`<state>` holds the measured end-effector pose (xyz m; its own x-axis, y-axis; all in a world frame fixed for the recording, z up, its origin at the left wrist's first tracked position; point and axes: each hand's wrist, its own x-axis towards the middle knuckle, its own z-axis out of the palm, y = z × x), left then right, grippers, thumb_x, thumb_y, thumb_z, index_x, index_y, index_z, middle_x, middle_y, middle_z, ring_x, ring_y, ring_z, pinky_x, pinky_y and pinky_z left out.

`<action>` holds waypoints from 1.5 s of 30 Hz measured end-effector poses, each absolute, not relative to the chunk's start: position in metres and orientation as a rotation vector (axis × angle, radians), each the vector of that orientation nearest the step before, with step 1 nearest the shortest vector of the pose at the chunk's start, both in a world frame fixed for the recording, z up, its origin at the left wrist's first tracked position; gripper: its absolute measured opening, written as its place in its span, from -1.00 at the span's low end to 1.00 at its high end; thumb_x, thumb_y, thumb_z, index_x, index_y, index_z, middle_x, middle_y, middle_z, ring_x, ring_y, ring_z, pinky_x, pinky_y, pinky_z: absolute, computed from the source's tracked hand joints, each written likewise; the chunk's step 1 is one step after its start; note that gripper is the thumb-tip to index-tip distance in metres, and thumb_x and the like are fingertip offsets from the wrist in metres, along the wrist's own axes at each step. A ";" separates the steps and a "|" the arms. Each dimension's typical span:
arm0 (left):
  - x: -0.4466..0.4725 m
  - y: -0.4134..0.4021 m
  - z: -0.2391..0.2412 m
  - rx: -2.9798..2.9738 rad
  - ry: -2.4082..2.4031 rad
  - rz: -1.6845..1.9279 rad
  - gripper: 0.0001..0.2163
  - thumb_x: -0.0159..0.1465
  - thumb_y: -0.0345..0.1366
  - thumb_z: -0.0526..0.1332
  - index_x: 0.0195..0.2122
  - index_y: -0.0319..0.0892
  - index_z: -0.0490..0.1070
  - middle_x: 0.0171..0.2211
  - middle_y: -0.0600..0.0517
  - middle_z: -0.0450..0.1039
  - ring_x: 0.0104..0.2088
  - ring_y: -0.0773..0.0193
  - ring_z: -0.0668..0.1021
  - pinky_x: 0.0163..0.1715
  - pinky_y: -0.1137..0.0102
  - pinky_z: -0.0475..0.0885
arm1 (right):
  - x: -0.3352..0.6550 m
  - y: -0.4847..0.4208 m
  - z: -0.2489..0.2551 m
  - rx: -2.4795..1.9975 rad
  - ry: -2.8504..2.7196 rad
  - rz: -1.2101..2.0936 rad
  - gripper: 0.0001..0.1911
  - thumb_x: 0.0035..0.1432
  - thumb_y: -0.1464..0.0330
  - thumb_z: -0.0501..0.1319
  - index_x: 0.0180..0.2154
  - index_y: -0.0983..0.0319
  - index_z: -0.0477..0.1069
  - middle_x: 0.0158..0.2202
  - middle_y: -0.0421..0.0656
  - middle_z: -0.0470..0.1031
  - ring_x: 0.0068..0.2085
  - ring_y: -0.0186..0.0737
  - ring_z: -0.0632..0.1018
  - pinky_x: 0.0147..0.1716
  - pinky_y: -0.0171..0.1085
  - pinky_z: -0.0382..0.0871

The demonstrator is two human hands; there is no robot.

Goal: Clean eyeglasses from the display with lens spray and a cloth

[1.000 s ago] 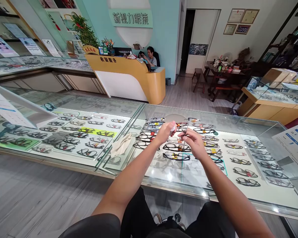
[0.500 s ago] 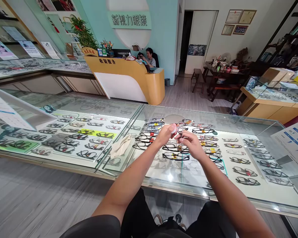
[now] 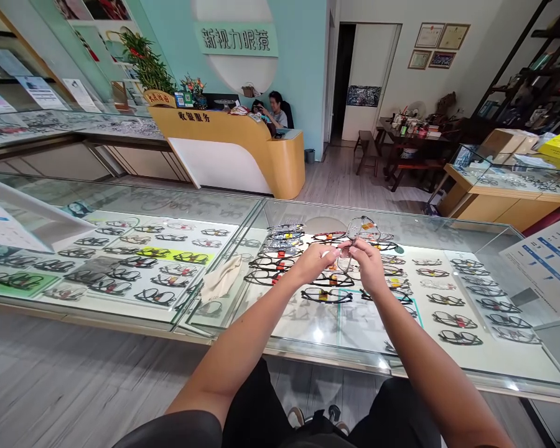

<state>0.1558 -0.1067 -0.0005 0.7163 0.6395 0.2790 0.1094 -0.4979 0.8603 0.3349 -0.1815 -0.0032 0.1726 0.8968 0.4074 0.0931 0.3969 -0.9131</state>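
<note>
A pair of thin-framed glasses with an orange sticker is tilted up above the glass counter. My right hand is closed on its frame. My left hand is closed around a small white thing, possibly a wipe, with its fingertips against the glasses. The fingers partly cover the lower lens. Below and around both hands are several rows of glasses, among them a black pair with a yellow sticker just in front.
The glass display counter runs across in front of me. A beige cloth lies on it to the left. White cards stand at left and right. Two people sit behind the yellow desk. A wooden table stands at the back.
The glasses have turned in my hands, and one lens now points up and right. My hands have drawn closer together. The view has shifted slightly to the right.
</note>
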 end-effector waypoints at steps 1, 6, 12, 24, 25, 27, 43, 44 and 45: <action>0.155 -0.107 0.000 2.018 0.569 0.741 -0.41 0.43 0.25 0.01 -0.53 -0.14 0.26 -0.55 0.06 0.26 -0.43 0.25 0.39 -0.32 0.34 0.30 | 0.334 -0.182 -0.002 -1.025 -1.280 0.735 -0.73 0.31 0.22 0.23 -0.21 0.13 0.70 -0.23 -0.14 0.54 -0.14 -0.11 0.50 -0.07 -0.13 0.40; 0.141 -0.095 0.012 1.940 0.641 0.952 -0.40 0.42 0.31 -0.04 -0.38 -0.15 0.37 -0.40 0.00 0.42 -0.36 0.23 0.44 -0.25 0.33 0.36 | 0.334 -0.183 -0.003 -1.000 -1.235 0.793 -0.73 0.29 0.21 0.24 -0.21 0.14 0.71 -0.22 -0.13 0.55 -0.18 -0.13 0.47 -0.09 -0.13 0.36; 0.077 -0.041 0.024 1.739 1.111 1.265 -0.67 0.36 0.05 0.11 -0.28 -0.13 0.39 -0.26 0.00 0.50 -0.27 0.23 0.48 -0.22 0.36 0.38 | 0.334 -0.183 -0.003 -0.994 -1.219 0.813 -0.75 0.27 0.20 0.26 -0.24 0.14 0.70 -0.25 -0.14 0.51 -0.19 -0.15 0.46 -0.12 -0.15 0.37; -0.018 0.031 -0.035 1.780 1.618 0.958 -0.85 0.15 -0.39 0.25 -0.26 -0.14 0.32 -0.35 0.05 0.38 -0.32 0.19 0.41 -0.19 0.32 0.31 | 0.330 -0.189 0.006 -0.988 -1.262 0.829 -0.76 0.22 0.21 0.24 -0.32 0.17 0.64 -0.34 -0.15 0.45 -0.25 -0.15 0.43 -0.18 -0.15 0.34; -0.019 0.032 -0.038 1.795 1.617 0.945 -0.84 0.15 -0.39 0.25 -0.26 -0.14 0.33 -0.34 0.04 0.39 -0.31 0.19 0.42 -0.19 0.32 0.31 | 0.330 -0.189 0.007 -0.989 -1.267 0.822 -0.76 0.22 0.21 0.24 -0.35 0.17 0.62 -0.33 -0.15 0.46 -0.24 -0.15 0.43 -0.17 -0.14 0.33; -0.019 0.034 -0.043 1.822 1.605 0.928 -0.83 0.14 -0.38 0.26 -0.24 -0.15 0.35 -0.32 0.03 0.42 -0.31 0.19 0.43 -0.20 0.33 0.32 | 0.329 -0.189 0.008 -0.993 -1.275 0.797 -0.75 0.21 0.21 0.24 -0.45 0.18 0.55 -0.34 -0.16 0.46 -0.24 -0.15 0.43 -0.14 -0.13 0.32; -0.068 -0.017 -0.031 1.919 1.792 0.786 -0.69 0.09 -0.29 0.34 -0.11 -0.13 0.50 -0.07 -0.14 0.59 0.01 -0.02 0.57 0.04 0.23 0.42 | 0.330 -0.189 0.003 -0.966 -1.298 0.815 -0.72 0.23 0.19 0.25 -0.46 0.18 0.55 -0.29 -0.13 0.50 -0.22 -0.14 0.45 -0.16 -0.14 0.39; -0.076 -0.025 -0.029 1.908 1.807 0.714 -0.72 0.04 -0.27 0.37 -0.18 -0.12 0.51 -0.14 -0.12 0.61 -0.08 -0.01 0.59 -0.04 0.24 0.43 | 0.330 -0.189 0.003 -0.959 -1.295 0.822 -0.73 0.23 0.19 0.25 -0.43 0.18 0.58 -0.28 -0.12 0.51 -0.22 -0.14 0.45 -0.17 -0.15 0.40; -0.084 -0.033 -0.028 1.898 1.812 0.652 -0.74 0.00 -0.25 0.41 -0.25 -0.11 0.52 -0.21 -0.09 0.61 -0.17 0.01 0.60 -0.11 0.27 0.43 | 0.329 -0.189 0.002 -0.956 -1.296 0.826 -0.74 0.24 0.19 0.25 -0.39 0.18 0.61 -0.26 -0.12 0.52 -0.22 -0.14 0.46 -0.18 -0.15 0.40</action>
<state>-0.0841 -0.0326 -0.0282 0.0337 0.9987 0.0380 0.7942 -0.0498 0.6057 0.3294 -0.1894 0.0022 0.1085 0.9112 0.3975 0.0241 0.3974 -0.9173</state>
